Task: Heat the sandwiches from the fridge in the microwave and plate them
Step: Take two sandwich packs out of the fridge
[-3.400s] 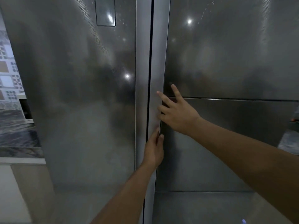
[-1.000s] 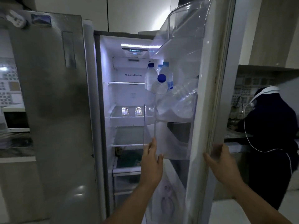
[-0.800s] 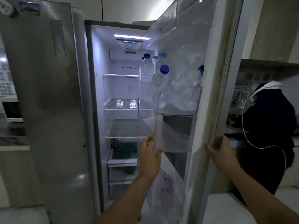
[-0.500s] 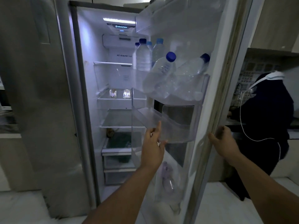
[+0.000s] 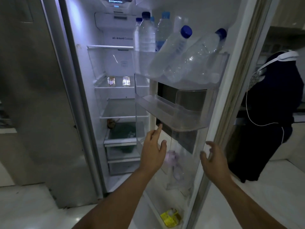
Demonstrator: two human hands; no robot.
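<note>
where clear plastic door bins (image 5: 179, 113) curve, ribbed bottles (image 5: 186, 60), open hands

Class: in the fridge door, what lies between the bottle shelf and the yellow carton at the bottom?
In the head view: an empty clear bin, then a lower bin holding a pinkish bag.

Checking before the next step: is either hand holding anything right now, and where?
Nothing is held. The left hand and right hand are open in front of the fridge door.

Clear door bin (image 5: 219, 75) holding water bottles (image 5: 173, 52), glass shelf (image 5: 123, 108) below
</note>
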